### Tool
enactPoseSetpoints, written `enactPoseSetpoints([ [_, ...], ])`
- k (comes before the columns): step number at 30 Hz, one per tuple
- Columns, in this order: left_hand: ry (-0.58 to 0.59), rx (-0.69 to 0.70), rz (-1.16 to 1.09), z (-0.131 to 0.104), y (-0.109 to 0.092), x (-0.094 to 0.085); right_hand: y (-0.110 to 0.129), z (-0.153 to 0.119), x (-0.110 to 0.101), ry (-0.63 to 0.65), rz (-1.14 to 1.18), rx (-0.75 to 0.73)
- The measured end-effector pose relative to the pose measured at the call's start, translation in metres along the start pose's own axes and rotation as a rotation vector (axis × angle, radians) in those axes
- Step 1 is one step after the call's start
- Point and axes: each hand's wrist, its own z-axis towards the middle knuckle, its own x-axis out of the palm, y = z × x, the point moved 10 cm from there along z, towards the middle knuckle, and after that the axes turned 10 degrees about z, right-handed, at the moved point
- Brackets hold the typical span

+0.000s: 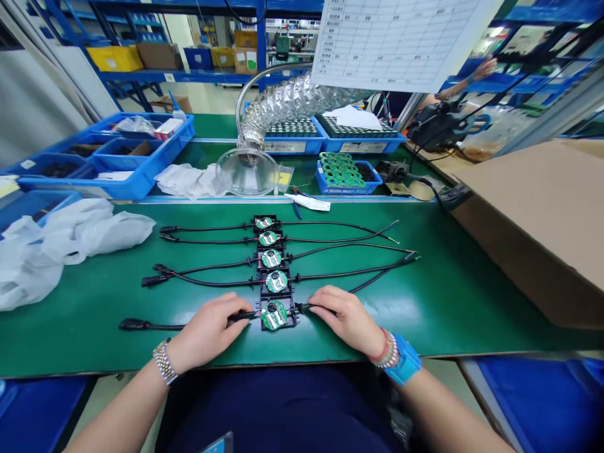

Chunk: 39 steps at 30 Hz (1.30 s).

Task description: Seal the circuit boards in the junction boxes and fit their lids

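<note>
Several black plastic housings, each with a round green circuit board and a black cable out of either side, form a column on the green bench. At the near end lies a housing (291, 319) with its circuit board (274, 315). My left hand (214, 328) is closed on that unit's left cable (165, 327), which ends in a black connector (133, 324). On the other side, my right hand (346, 314) pinches the right cable (302, 308) close to the housing. Farther back are the other boards, such as a circuit board (276, 281) just beyond.
A fume extraction hood (248, 171) hangs behind the units. White cloths (99, 233) and blue bins (155, 160) stand left. Behind are a blue tray of circuit boards (342, 170), a white tube (309, 202) and pliers (297, 206). A cardboard box (538, 220) borders the right.
</note>
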Motion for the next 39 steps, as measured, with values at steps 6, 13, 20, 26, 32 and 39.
enactPoseSetpoints([
  [6, -0.002, 0.013, -0.183, -0.002, -0.015, -0.031, 0.028, 0.002, -0.028, -0.095, 0.074, -0.13],
  [13, -0.033, 0.159, -0.147, -0.001, -0.034, -0.036, 0.034, -0.005, -0.025, -0.064, 0.088, -0.227],
  [20, -0.159, 0.386, 0.153, 0.002, -0.058, -0.031, 0.067, -0.001, -0.045, -0.087, -0.141, -0.308],
  [26, -0.345, 0.404, 0.564, 0.006, -0.063, -0.021, 0.095, -0.005, -0.016, 0.081, -0.41, -0.391],
  [32, -0.3, 0.328, 0.659, 0.018, -0.061, -0.001, 0.113, -0.007, 0.011, 0.143, -0.524, -0.458],
  [39, -0.173, 0.372, 0.438, 0.018, -0.058, 0.008, 0.112, -0.007, 0.027, 0.203, -0.522, -0.447],
])
